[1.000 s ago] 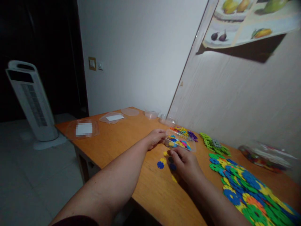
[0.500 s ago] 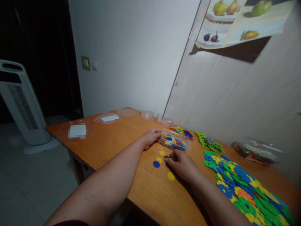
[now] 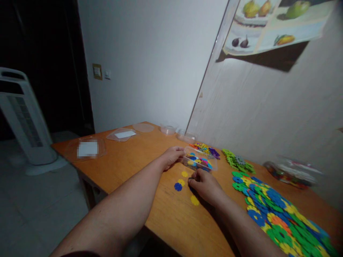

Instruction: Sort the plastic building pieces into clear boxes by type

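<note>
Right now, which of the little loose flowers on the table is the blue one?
The blue flower piece is the leftmost of the loose ones, just left of the right hand. The others near it are yellow: two above it, one nearer the table's front edge.

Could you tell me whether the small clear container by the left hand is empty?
No, the clear container at the left hand holds several coloured flower-shaped pieces.

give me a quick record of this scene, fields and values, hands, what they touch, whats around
left hand: grips the end of a clear plastic box part filled with coloured flower discs
right hand: rests on the wooden table, fingertips at loose discs
loose discs: one blue disc, yellow discs beside the right hand
right side: spread of coloured discs, green pile
far end: clear lids
</note>
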A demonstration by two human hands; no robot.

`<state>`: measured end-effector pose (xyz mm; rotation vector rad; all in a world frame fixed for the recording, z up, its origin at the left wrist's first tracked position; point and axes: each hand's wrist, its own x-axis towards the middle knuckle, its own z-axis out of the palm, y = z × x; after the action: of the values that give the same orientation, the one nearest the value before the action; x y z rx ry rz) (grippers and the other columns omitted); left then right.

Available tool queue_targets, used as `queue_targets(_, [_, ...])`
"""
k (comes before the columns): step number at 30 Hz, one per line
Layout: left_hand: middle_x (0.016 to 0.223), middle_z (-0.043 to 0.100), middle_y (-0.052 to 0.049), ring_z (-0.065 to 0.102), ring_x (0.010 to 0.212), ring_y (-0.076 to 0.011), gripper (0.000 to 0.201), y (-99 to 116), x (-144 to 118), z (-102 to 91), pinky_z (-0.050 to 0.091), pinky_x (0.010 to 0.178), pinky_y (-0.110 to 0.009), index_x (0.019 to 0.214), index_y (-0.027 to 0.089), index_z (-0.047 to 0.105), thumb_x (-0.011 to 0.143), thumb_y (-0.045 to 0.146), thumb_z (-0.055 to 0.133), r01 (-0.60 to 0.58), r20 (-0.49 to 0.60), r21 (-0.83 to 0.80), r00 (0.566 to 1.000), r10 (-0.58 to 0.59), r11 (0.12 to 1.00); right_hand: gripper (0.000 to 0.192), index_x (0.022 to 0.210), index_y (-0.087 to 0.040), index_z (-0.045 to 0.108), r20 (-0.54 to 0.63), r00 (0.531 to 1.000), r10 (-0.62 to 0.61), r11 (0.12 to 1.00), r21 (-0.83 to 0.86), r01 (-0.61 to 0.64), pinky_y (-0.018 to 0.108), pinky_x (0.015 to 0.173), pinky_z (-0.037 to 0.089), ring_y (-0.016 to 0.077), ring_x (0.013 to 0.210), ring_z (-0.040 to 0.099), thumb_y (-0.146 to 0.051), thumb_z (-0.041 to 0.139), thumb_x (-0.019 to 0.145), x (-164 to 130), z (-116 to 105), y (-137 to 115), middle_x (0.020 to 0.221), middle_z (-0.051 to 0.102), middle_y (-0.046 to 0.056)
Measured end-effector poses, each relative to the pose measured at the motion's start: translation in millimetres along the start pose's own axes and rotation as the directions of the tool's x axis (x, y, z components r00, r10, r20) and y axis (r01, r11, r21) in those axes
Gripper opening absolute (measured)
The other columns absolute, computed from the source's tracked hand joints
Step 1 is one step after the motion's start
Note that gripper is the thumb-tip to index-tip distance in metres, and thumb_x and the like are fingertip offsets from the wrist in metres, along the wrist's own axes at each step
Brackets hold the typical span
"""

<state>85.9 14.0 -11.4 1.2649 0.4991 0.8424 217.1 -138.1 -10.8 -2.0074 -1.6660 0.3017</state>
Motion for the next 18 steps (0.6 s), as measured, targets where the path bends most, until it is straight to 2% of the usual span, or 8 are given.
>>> queue_targets(4, [0.091,0.071,-0.010,0.067,0.077,-0.0160,0.025,0.8,0.5,0.7,0.050,0.072,-0.026,0.093,0.011,0.064,0.070,0.021,0.071,0.003,0.002,0.013,1.000,-0.003,1.000,0.011,0.073,-0.021,0.054,0.032,0.999,-0.005,0.997,0.081,0.003,0.023,0.050,0.030,0.0125,0.056,0.051,-0.028,0.063,0.073,2.1,3.7,5.6,0.063,0.060,-0.002])
queue_targets(8, [0.091,0.071,-0.010,0.067,0.077,-0.0162,0.027,0.6,0.9,0.4,0.050,0.073,-0.028,0.093,0.012,0.064,0.069,0.023,0.073,0.005,0.001,0.019,1.000,-0.005,1.000,0.015,0.074,-0.021,0.050,-0.017,0.999,-0.048,0.978,0.201,0.050,0.022,0.050,0.032,0.0115,0.055,0.048,-0.024,0.064,0.069,0.5,9.0,5.6,0.062,0.056,-0.004])
queue_targets(10, [0.091,0.070,-0.010,0.067,0.076,-0.0160,0.027,0.3,1.0,0.3,0.050,0.072,-0.028,0.093,0.011,0.065,0.070,0.023,0.073,0.005,0.005,0.023,1.000,-0.005,1.000,0.015,0.073,-0.021,0.049,-0.043,0.997,-0.065,0.946,0.316,0.076,0.022,0.049,0.034,0.0110,0.053,0.047,-0.024,0.064,0.068,-0.9,6.1,-0.9,0.060,0.053,-0.005])
queue_targets(13, [0.091,0.070,-0.010,0.066,0.075,-0.0146,0.025,0.0,1.2,0.3,0.049,0.070,-0.026,0.092,0.011,0.065,0.071,0.023,0.071,-0.003,0.004,0.028,1.000,0.003,1.000,0.015,0.079,-0.022,0.051,-0.192,0.981,0.009,0.834,0.543,0.099,0.023,0.049,0.037,0.0113,0.051,0.048,-0.029,0.062,0.072,-2.6,-10.9,-15.0,0.060,0.054,-0.005])
queue_targets(15, [0.091,0.070,-0.009,0.065,0.075,-0.0145,0.025,-0.1,1.2,0.3,0.049,0.070,-0.026,0.092,0.011,0.065,0.070,0.022,0.072,-0.003,0.012,0.023,1.000,0.003,1.000,0.026,0.093,-0.020,0.054,-0.331,0.940,0.085,0.764,0.627,0.151,0.024,0.053,0.042,0.0134,0.059,0.056,-0.034,0.065,0.072,-3.5,-27.3,-21.4,0.073,0.061,-0.001])
queue_targets(17, [0.089,0.070,-0.009,0.065,0.075,-0.0148,0.028,-0.4,1.2,0.0,0.049,0.071,-0.027,0.092,0.012,0.065,0.069,0.024,0.074,0.002,0.013,0.011,1.000,-0.003,1.000,0.031,0.096,-0.020,0.055,-0.419,0.898,0.132,0.786,0.596,0.163,0.025,0.057,0.044,0.0142,0.063,0.058,-0.037,0.066,0.072,-5.0,-41.1,-22.3,0.077,0.062,0.000])
queue_targets(18, [0.088,0.070,-0.008,0.065,0.075,-0.0149,0.029,-0.6,1.2,-0.2,0.049,0.072,-0.027,0.092,0.012,0.065,0.068,0.025,0.076,0.005,0.009,0.007,1.000,-0.005,1.000,0.029,0.093,-0.020,0.056,-0.405,0.906,0.121,0.813,0.564,0.143,0.025,0.057,0.044,0.0137,0.061,0.056,-0.039,0.065,0.073,-6.3,-45.4,-20.8,0.075,0.062,0.000])
